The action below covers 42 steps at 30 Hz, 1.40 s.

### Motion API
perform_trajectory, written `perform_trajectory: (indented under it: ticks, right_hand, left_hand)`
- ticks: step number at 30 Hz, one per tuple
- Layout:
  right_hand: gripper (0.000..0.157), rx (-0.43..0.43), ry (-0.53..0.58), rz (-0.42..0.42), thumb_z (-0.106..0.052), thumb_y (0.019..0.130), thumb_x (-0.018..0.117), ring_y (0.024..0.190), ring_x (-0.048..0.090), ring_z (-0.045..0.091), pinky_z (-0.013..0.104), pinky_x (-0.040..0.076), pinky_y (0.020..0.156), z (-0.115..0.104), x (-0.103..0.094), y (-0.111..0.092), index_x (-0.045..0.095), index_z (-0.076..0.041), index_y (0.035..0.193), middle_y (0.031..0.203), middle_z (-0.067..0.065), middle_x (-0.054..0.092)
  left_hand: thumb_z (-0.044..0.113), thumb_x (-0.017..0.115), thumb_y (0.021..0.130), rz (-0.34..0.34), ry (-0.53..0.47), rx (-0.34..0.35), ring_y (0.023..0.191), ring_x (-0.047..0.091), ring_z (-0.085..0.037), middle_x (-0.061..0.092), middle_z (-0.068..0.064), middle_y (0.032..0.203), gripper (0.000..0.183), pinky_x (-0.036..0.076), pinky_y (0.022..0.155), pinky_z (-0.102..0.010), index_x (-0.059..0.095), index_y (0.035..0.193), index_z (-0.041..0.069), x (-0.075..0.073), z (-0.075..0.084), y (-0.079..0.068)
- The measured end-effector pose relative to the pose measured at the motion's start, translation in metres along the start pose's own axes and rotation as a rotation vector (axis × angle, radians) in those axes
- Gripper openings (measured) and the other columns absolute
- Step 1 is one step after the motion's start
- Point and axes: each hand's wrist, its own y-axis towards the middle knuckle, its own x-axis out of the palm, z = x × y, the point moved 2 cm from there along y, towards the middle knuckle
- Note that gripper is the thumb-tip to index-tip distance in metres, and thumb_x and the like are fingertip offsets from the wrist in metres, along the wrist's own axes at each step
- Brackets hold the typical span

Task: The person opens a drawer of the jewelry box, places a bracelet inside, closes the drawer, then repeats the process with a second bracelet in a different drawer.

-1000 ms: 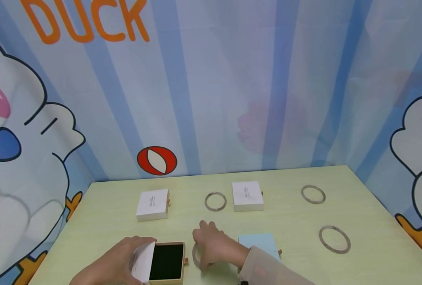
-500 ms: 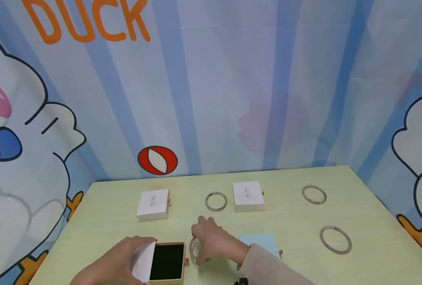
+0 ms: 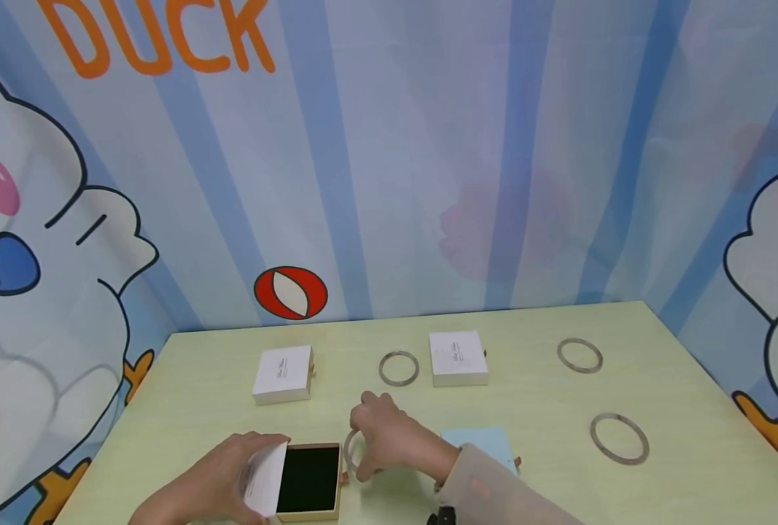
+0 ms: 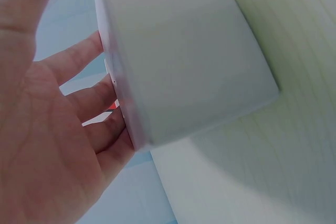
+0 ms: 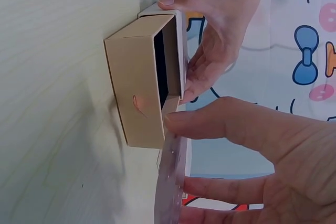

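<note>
My left hand (image 3: pixel 208 477) grips the white sleeve (image 3: pixel 265 481) of a drawer-style gift box, thumb on one side and fingers on the other. Its cream drawer (image 5: pixel 131 90) is pulled out to the right, showing a dark lining and a small ribbon tab. In the left wrist view the sleeve's plain face (image 4: pixel 184 61) fills the middle. Just right of the drawer, my right hand (image 3: pixel 398 437) pinches a pale, translucent bangle (image 5: pixel 170 177) between thumb and fingers. The bangle is tilted up on edge, and part of it hides behind the hand in the head view.
Two closed white boxes, one left (image 3: pixel 284 374) and one centre (image 3: pixel 458 359), stand farther back with a bangle (image 3: pixel 398 369) between them. A light blue box (image 3: pixel 480 441) lies partly under the right forearm. Two more bangles, far (image 3: pixel 580 356) and near (image 3: pixel 620 439), lie at right.
The right hand has shifted slightly left and away from the front, lifting the bangle closer to the open drawer. The left hand and its box have stayed in place.
</note>
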Motion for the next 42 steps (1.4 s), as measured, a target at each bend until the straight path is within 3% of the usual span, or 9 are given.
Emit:
perform_trajectory:
  ticks: [10, 19, 31, 38, 42]
  right_hand:
    - [0.043, -0.066, -0.006, 0.035, -0.018, 0.060, 0.093, 0.083, 0.046, 0.015, 0.022, 0.043, 0.068, -0.004, 0.000, 0.006, 0.073, -0.006, 0.096, 0.092, -0.002, 0.057]
    - [0.050, -0.054, -0.009, 0.020, -0.027, 0.062, 0.096, 0.088, 0.048, 0.014, 0.020, 0.045, 0.073, -0.010, 0.001, 0.009, 0.075, -0.005, 0.102, 0.095, -0.001, 0.059]
    - [0.052, -0.058, -0.030, 0.037, -0.026, 0.060, 0.096, 0.087, 0.049, 0.014, 0.018, 0.044, 0.072, -0.022, 0.007, 0.014, 0.075, -0.004, 0.102, 0.094, -0.003, 0.059]
    - [0.052, -0.057, -0.058, 0.010, -0.031, 0.062, 0.096, 0.087, 0.048, 0.013, 0.017, 0.044, 0.071, -0.027, 0.013, 0.020, 0.075, -0.005, 0.102, 0.094, -0.004, 0.057]
    - [0.049, -0.068, -0.058, 0.007, -0.031, 0.062, 0.095, 0.086, 0.048, 0.012, 0.017, 0.043, 0.070, -0.030, 0.017, 0.022, 0.075, -0.006, 0.100, 0.092, -0.005, 0.056]
  left_hand:
    - [0.051, 0.097, 0.052, 0.000, -0.001, 0.009, 0.107, 0.051, -0.027, 0.056, -0.010, 0.134, 0.103, 0.046, 0.090, -0.066, 0.055, 0.141, 0.020, -0.001, 0.000, -0.001]
    - [0.051, 0.096, 0.052, 0.003, -0.010, 0.002, 0.107, 0.051, -0.027, 0.056, -0.009, 0.134, 0.103, 0.046, 0.091, -0.067, 0.055, 0.141, 0.021, -0.001, 0.000, 0.000]
    - [0.061, 0.094, 0.046, 0.011, -0.022, -0.093, 0.108, 0.051, -0.026, 0.054, -0.008, 0.135, 0.107, 0.046, 0.090, -0.067, 0.056, 0.140, 0.027, 0.002, 0.003, -0.003]
    - [0.060, 0.094, 0.047, 0.013, -0.015, -0.067, 0.110, 0.051, -0.028, 0.054, -0.008, 0.135, 0.107, 0.046, 0.090, -0.068, 0.055, 0.140, 0.025, 0.003, 0.002, -0.002]
    - [0.054, 0.096, 0.052, -0.002, -0.028, -0.008, 0.109, 0.050, -0.028, 0.055, -0.007, 0.133, 0.104, 0.045, 0.093, -0.067, 0.055, 0.141, 0.020, 0.001, -0.002, 0.000]
